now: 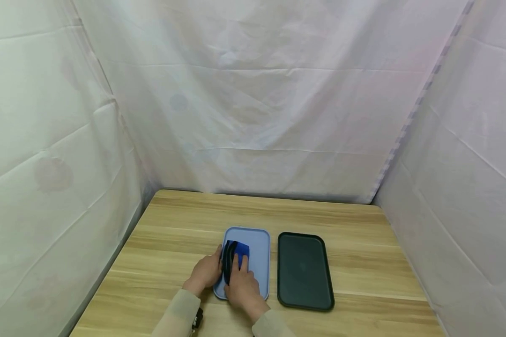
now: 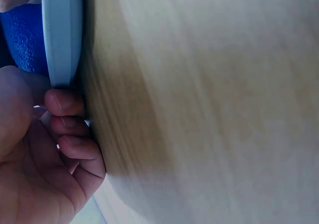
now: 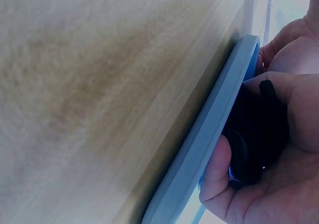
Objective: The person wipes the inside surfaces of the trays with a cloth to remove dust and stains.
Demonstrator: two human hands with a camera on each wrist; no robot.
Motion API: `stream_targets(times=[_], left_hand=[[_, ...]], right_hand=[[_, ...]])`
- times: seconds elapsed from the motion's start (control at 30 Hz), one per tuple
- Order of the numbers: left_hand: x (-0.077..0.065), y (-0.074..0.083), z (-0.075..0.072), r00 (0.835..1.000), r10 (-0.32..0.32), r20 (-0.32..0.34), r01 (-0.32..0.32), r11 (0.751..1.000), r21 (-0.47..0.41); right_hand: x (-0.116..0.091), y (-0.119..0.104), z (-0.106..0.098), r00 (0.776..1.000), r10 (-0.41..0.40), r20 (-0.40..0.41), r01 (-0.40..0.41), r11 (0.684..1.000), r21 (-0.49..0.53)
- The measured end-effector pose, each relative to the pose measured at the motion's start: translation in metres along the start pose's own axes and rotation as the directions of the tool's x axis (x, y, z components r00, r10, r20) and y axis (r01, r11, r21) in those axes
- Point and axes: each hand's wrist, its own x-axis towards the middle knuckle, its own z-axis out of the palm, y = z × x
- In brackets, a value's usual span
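A folded blue and black item (image 1: pixel 241 249) lies at the left side of the light blue tray (image 1: pixel 259 243); its exact kind does not show. In the left wrist view its blue part (image 2: pixel 26 37) looks like soft, napped cloth. My right hand (image 1: pixel 242 285) grips it from the near side, with two fingers stretched over the blue. In the right wrist view the thumb and fingers close round the black part (image 3: pixel 256 129). My left hand (image 1: pixel 206 270) is at the tray's left edge, curled fingers (image 2: pixel 67 103) against the outside of the rim and the thumb side reaching over it.
A dark green tray (image 1: pixel 303 269) lies just right of the blue one, with a narrow gap between. Both rest on a wood-grain table (image 1: pixel 173 220). White cloth walls (image 1: pixel 257 117) stand behind and on both sides. A dark strap (image 1: pixel 197 318) is on the left wrist.
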Motion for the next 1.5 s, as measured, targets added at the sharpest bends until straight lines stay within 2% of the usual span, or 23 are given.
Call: stream_targets(times=[0.33, 0.67, 1.5], left_hand=[[-0.001, 0.0, 0.001, 1.0, 0.011, -0.014, -0.011, 1.0, -0.001], [-0.001, 0.001, 0.0, 1.0, -0.012, -0.011, 0.012, 1.0, -0.001], [-0.001, 0.001, 0.0, 1.0, -0.011, -0.016, 0.011, 1.0, -0.016]], right_hand=[[-0.001, 0.005, 0.002, 1.0, 0.021, -0.006, -0.021, 0.999, -0.027], [-0.003, 0.012, -0.001, 0.999, 0.034, -0.01, -0.035, 0.998, -0.056], [-0.008, 0.025, -0.009, 0.997, 0.067, -0.036, -0.068, 0.997, -0.045]])
